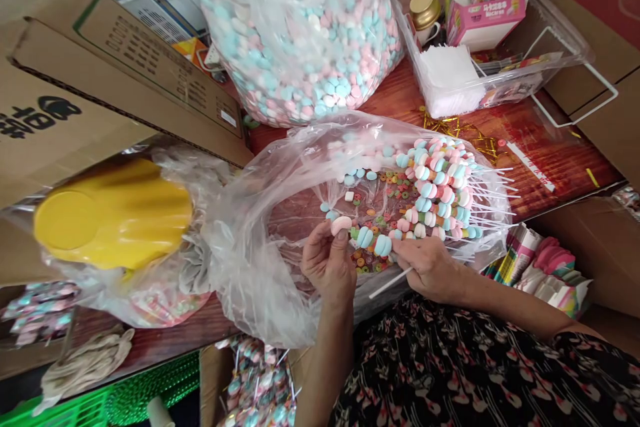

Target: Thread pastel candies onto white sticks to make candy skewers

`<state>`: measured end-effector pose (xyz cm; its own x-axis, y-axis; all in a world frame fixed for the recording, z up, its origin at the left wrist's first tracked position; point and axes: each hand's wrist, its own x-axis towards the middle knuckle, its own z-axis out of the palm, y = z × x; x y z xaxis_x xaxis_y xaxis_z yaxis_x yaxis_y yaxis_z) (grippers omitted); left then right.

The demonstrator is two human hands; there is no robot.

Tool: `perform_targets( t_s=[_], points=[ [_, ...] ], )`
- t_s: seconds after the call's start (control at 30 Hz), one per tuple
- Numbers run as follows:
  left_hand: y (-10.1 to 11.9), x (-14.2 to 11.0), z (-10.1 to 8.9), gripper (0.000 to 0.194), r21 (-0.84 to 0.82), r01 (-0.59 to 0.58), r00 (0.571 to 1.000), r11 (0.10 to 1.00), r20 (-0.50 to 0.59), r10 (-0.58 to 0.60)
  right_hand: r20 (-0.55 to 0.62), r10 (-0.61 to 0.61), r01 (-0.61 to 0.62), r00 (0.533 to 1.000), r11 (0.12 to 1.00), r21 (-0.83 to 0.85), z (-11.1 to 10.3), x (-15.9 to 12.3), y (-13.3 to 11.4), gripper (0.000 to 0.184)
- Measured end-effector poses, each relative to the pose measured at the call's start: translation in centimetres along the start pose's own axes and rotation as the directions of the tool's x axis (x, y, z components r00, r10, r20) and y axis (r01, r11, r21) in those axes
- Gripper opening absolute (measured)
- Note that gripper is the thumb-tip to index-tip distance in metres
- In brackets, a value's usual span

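My left hand (329, 265) pinches a pale pink marshmallow (341, 225) between thumb and fingers, at the tip of a marshmallow skewer (383, 245). The skewer carries blue marshmallows and a green gummy ring. My right hand (429, 271) is closed around its other end, and a white stick (390, 283) pokes out below the fingers. Just beyond my right hand lies a pile of finished-looking marshmallow skewers (440, 187), white sticks pointing right. Loose gummy rings (393, 187) and blue marshmallows (357, 175) are scattered on the clear plastic bag (250, 240) under both hands.
A big bag of marshmallows (305, 33) stands at the back. Right of it is a clear plastic tub (555, 73) with a pink box (485, 20). Cardboard boxes (125, 73) and a yellow bowl (113, 213) are on the left. Wrapped skewers (260, 387) fill a box below the table edge.
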<state>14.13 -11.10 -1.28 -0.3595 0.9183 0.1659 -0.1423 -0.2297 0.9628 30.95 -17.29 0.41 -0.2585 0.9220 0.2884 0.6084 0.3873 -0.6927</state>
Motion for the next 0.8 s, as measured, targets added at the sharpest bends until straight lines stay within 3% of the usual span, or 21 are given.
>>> perform_targets(
  t_s=[0.07, 0.13, 0.2, 0.3, 0.4, 0.57, 0.73, 0.8],
  points=[
    [0.2, -0.1, 0.4, 0.026, -0.055, 0.044, 0.999, 0.998, 0.013, -0.043, 0.014, -0.001, -0.001, 1.0, 0.993, 0.12, 0.3, 0.0, -0.4, 0.019],
    [0.4, -0.1, 0.5, 0.022, -0.031, 0.013, 1.0, 0.999, 0.02, -0.012, 0.014, 0.008, -0.011, 1.0, 0.972, 0.236, 0.5, 0.1, -1.0, 0.022],
    [0.6, 0.0, 0.2, 0.015, 0.077, -0.112, 0.993, 0.991, 0.033, 0.11, -0.007, 0.022, -0.019, 1.0, 0.952, 0.306, 0.5, 0.2, -1.3, 0.024],
    [0.9, 0.1, -0.5, 0.011, 0.288, -0.352, 0.935, 0.89, 0.154, 0.32, -0.041, 0.025, -0.009, 0.999, 0.939, 0.344, 0.4, 0.3, -1.4, 0.023],
    [1.4, 0.2, -0.9, 0.019, 0.296, -0.445, 0.895, 0.845, 0.193, 0.403, -0.062, 0.022, -0.001, 0.998, 0.946, 0.323, 0.4, 0.3, -1.0, 0.02],
    [2.2, 0.4, -0.9, 0.041, 0.065, -0.267, 0.962, 0.961, 0.081, 0.262, -0.077, -0.034, 0.05, 0.996, 0.977, 0.205, 0.3, 0.3, -0.4, 0.019],
    [2.2, 0.0, -0.1, 0.023, 0.075, 0.011, 0.996, 0.997, 0.092, -0.018, -0.051, -0.026, 0.033, 0.998, 0.991, 0.132, 0.5, -0.1, -0.2, 0.017],
    [1.9, -0.6, 0.4, 0.021, 0.05, 0.049, 0.994, 0.998, 0.098, -0.054, -0.032, -0.018, 0.022, 0.999, 0.994, 0.104, 0.5, -0.3, 0.0, 0.016]
  ],
)
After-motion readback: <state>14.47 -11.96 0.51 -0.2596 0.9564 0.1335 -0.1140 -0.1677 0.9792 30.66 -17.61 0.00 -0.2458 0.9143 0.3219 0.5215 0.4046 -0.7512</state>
